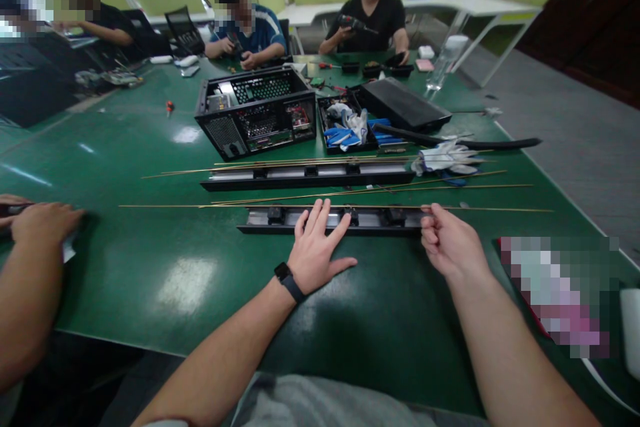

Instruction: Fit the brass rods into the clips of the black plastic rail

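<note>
A long black channel-shaped rail (270,229) with a silvery inside and black blocks (276,215) lies across the green table before me. My left hand (316,247), with a black watch on its wrist, rests over the rail's middle with fingers spread. At the rail's right end, my right hand (453,240) is closed in a pinch on a thin brass-coloured rod (510,209) that runs along the rail's far edge. More thin rods (465,186) lie just beyond. Behind them is a second black rail (300,182) of similar make, with rods along it.
An open black computer case (260,113) stands behind the rails. Beside it are a tray (325,141) of gloves, a black panel (400,103) and a black tube (500,143). A pouch (555,293) lies at right. Co-workers sit across; another person's hand (47,220) is at left.
</note>
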Demonstrator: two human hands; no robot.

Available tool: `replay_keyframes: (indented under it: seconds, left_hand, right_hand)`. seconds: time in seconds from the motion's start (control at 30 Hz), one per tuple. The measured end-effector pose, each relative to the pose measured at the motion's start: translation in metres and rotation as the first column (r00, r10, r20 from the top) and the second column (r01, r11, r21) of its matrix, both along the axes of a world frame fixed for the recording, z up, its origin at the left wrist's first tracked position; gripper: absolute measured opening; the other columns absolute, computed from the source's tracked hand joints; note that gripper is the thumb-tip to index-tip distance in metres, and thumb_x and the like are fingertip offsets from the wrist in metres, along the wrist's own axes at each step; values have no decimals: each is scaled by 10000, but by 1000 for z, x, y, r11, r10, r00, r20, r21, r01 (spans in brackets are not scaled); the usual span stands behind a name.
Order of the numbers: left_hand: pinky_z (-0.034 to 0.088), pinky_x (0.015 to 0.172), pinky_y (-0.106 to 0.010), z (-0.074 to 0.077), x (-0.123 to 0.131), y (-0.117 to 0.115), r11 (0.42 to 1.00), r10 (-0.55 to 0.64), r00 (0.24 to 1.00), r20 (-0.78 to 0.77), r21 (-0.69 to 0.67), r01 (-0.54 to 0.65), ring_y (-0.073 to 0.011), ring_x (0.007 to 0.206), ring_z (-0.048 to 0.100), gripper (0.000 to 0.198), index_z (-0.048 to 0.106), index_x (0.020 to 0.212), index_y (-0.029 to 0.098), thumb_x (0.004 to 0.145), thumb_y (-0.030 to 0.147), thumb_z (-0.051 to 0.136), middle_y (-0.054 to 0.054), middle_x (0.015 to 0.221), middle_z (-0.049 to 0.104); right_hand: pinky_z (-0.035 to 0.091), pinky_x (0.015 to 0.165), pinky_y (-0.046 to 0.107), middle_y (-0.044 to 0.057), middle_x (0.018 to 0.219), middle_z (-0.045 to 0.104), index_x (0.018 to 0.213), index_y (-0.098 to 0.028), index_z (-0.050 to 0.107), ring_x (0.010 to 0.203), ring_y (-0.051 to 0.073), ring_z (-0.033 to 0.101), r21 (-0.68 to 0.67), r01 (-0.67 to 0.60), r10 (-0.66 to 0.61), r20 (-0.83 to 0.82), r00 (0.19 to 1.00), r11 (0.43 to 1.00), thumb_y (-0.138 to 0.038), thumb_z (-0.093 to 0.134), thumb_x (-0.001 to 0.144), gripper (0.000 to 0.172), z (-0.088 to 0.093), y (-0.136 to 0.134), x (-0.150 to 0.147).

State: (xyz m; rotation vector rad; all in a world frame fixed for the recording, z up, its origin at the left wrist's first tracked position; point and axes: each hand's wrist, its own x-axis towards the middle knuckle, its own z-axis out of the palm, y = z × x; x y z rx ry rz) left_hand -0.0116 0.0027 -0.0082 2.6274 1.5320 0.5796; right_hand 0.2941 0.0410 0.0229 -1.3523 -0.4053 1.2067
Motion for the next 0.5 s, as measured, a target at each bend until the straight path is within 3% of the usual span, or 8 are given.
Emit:
replay_keyframes:
  seconds: [0.1, 0.27, 0.5]
  left_hand:
    - [360, 1466, -738, 0, 0, 0, 1000, -2, 1000, 1, 5, 2, -523, 1881, 351, 1008, 617, 1850, 306, 982, 609, 1031, -305, 1991, 389]
    - [352, 1463, -757, 0, 0, 0, 1000, -10, 1000, 2, 6, 10, -536, 1886, 329, 999, 608, 1859, 277, 1008, 623, 1002, -330, 1993, 359]
    - [348, 1467, -752, 0, 0, 1, 1000, -9, 1000, 4, 9, 9, -533, 1886, 331, 1011, 608, 1859, 293, 994, 623, 1016, -316, 1998, 363]
  right_hand:
    - [273, 302, 147, -65, 679, 633, 993, -228, 695, 398, 65, 447, 11, 25, -26, 22, 999, 1000, -344, 888, 1102, 250, -1, 0, -1]
    - [273, 304, 146, -65, 677, 629, 1004, -230, 706, 403, 66, 447, 17, -42, 41, 15, 999, 999, -374, 965, 1048, 299, 1, 0, -1]
    - [264, 299, 149, -65, 680, 611, 1004, -200, 737, 394, 56, 425, -21, -8, 8, -15, 1000, 1000, -244, 824, 1135, 164, 7, 0, -1]
